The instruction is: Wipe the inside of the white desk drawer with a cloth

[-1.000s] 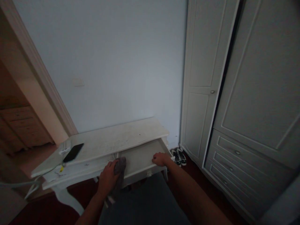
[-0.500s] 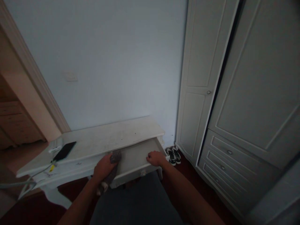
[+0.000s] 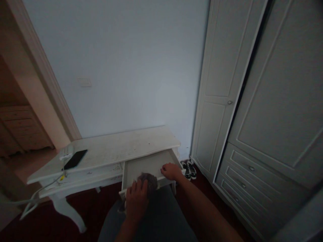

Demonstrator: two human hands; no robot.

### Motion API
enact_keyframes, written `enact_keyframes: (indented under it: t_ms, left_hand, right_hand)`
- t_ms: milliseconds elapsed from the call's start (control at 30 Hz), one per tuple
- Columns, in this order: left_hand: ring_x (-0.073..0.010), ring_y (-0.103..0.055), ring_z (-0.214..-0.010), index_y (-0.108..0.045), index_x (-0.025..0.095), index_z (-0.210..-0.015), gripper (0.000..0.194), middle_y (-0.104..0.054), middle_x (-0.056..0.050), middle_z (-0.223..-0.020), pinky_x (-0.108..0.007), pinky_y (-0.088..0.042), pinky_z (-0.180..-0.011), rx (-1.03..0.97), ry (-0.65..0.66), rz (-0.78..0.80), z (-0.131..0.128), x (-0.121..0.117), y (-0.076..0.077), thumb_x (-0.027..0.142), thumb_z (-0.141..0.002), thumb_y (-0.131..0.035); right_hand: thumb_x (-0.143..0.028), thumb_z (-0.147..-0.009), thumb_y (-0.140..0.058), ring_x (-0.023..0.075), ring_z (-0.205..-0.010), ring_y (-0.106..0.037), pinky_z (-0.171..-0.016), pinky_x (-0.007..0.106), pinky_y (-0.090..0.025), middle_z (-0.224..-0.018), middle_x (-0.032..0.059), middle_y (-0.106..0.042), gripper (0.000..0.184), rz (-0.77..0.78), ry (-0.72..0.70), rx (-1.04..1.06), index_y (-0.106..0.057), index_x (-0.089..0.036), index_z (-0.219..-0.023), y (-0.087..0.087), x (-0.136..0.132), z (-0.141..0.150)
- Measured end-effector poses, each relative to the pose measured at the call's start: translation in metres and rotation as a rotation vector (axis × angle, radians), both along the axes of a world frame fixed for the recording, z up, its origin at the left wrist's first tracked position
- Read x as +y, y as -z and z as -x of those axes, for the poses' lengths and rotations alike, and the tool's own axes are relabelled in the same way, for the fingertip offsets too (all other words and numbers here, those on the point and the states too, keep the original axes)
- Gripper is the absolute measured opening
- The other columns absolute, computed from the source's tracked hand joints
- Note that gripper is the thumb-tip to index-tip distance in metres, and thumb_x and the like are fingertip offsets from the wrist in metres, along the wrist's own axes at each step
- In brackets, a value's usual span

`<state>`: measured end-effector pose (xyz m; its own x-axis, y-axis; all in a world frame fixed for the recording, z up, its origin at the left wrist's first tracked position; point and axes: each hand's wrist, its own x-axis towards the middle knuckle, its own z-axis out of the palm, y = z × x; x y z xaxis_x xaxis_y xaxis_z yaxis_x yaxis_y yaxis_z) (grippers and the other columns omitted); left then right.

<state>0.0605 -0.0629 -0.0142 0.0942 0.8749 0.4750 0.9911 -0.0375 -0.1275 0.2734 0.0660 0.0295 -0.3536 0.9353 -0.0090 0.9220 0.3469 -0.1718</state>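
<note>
A white desk drawer [image 3: 131, 167] is pulled out towards me, and its pale inside shows nothing lying in it. My left hand [image 3: 137, 200] is closed around a grey-brown cloth [image 3: 149, 183], which is bunched against the top of the drawer front. Part of the cloth hangs below the hand, towards my lap. At the right end of the drawer front, my right hand [image 3: 172, 171] is curled over the edge with its thumb side up. The undersides of its fingers are hidden.
The white desk [image 3: 121, 143] stands against the wall, with a dark phone [image 3: 75, 159], a white charger [image 3: 66, 153] and a cable at its left end. Black-and-white shoes [image 3: 188, 169] sit on the floor by the white wardrobe [image 3: 214, 131].
My left hand has moved right with the cloth, from the drawer's left corner to the middle of its front. The right hand stays at the drawer's right end. My view has shifted slightly left.
</note>
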Motion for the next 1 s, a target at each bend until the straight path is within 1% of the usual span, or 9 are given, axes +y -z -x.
enact_keyframes:
  t_ms: [167, 233, 300, 400, 533, 633, 733, 900, 1000]
  left_hand:
    - [-0.0319, -0.065, -0.109, -0.077, 0.036, -0.119, 0.045, -0.075, -0.008, -0.115, -0.052, -0.045, -0.099, 0.021, 0.135, -0.117, 0.008, 0.001, 0.089, 0.011, -0.084, -0.068]
    - [-0.0308, -0.065, -0.109, -0.077, 0.037, -0.12, 0.048, -0.075, -0.007, -0.117, -0.05, -0.048, -0.096, 0.034, 0.146, -0.096, 0.019, -0.001, 0.113, 0.008, -0.083, -0.066]
    - [-0.0299, -0.065, -0.111, -0.077, 0.037, -0.121, 0.054, -0.075, -0.007, -0.119, -0.048, -0.049, -0.094, 0.026, 0.119, -0.08, 0.028, -0.005, 0.125, 0.005, -0.078, -0.065]
    - [-0.0297, -0.063, -0.114, -0.076, 0.035, -0.122, 0.06, -0.073, -0.006, -0.118, -0.047, -0.048, -0.098, -0.044, 0.121, -0.127, 0.034, -0.009, 0.116, 0.005, -0.071, -0.066]
    - [-0.0305, -0.062, -0.113, -0.076, 0.032, -0.121, 0.05, -0.071, -0.009, -0.118, -0.048, -0.045, -0.104, -0.154, 0.212, -0.312, 0.03, -0.002, 0.065, 0.011, -0.076, -0.066]
    - [-0.0303, -0.062, -0.114, -0.073, 0.033, -0.128, 0.05, -0.071, -0.011, -0.122, -0.047, -0.044, -0.103, -0.101, 0.252, -0.24, 0.022, 0.012, 0.038, 0.013, -0.083, -0.063]
    - [-0.0288, -0.065, -0.111, -0.075, 0.037, -0.123, 0.052, -0.075, -0.008, -0.119, -0.046, -0.045, -0.1, -0.033, 0.325, -0.115, 0.012, 0.02, 0.055, 0.007, -0.083, -0.062]
    - [-0.0289, -0.069, -0.111, -0.079, 0.039, -0.113, 0.055, -0.078, -0.003, -0.116, -0.046, -0.048, -0.097, -0.044, 0.216, -0.084, 0.015, 0.007, 0.129, 0.003, -0.076, -0.061]
    - [-0.029, -0.068, -0.113, -0.078, 0.041, -0.119, 0.058, -0.078, -0.003, -0.117, -0.046, -0.049, -0.099, -0.073, 0.181, -0.097, 0.027, -0.001, 0.13, 0.004, -0.077, -0.061]
  right_hand:
    - [-0.046, -0.102, -0.043, 0.031, -0.102, -0.075, -0.083, 0.039, -0.052, -0.11, 0.0154, -0.079, 0.045, -0.022, -0.008, -0.014, -0.08, -0.021, -0.105, -0.003, -0.003, -0.001]
    - [-0.046, -0.102, -0.044, 0.0302, -0.101, -0.075, -0.084, 0.038, -0.052, -0.11, 0.0148, -0.079, 0.044, -0.02, -0.006, -0.013, -0.08, -0.022, -0.105, -0.003, -0.003, -0.001]
    - [-0.046, -0.102, -0.044, 0.0295, -0.101, -0.075, -0.085, 0.038, -0.052, -0.109, 0.014, -0.079, 0.043, -0.016, -0.008, -0.008, -0.08, -0.022, -0.105, -0.003, -0.003, -0.001]
    - [-0.047, -0.102, -0.044, 0.0288, -0.102, -0.074, -0.087, 0.038, -0.051, -0.109, 0.013, -0.079, 0.043, -0.011, -0.009, 0.0, -0.08, -0.023, -0.105, -0.003, -0.002, -0.001]
    - [-0.046, -0.102, -0.044, 0.03, -0.101, -0.074, -0.085, 0.039, -0.051, -0.109, 0.0143, -0.079, 0.043, -0.01, 0.0, 0.004, -0.08, -0.022, -0.104, -0.003, -0.002, -0.001]
    - [-0.046, -0.103, -0.043, 0.0297, -0.102, -0.074, -0.085, 0.038, -0.051, -0.109, 0.0145, -0.079, 0.044, -0.01, -0.001, 0.006, -0.08, -0.021, -0.104, -0.002, -0.002, 0.0]
    - [-0.046, -0.103, -0.044, 0.029, -0.103, -0.074, -0.086, 0.037, -0.05, -0.11, 0.0143, -0.079, 0.044, -0.015, -0.002, 0.005, -0.08, -0.021, -0.104, -0.002, -0.003, -0.001]
    - [-0.046, -0.103, -0.043, 0.0293, -0.101, -0.074, -0.085, 0.038, -0.051, -0.107, 0.0142, -0.079, 0.044, -0.036, 0.003, 0.005, -0.08, -0.022, -0.104, -0.002, -0.004, -0.001]
    - [-0.046, -0.102, -0.046, 0.0284, -0.1, -0.074, -0.084, 0.037, -0.051, -0.106, 0.0133, -0.079, 0.042, -0.036, -0.005, 0.008, -0.08, -0.022, -0.104, -0.001, -0.002, -0.002]
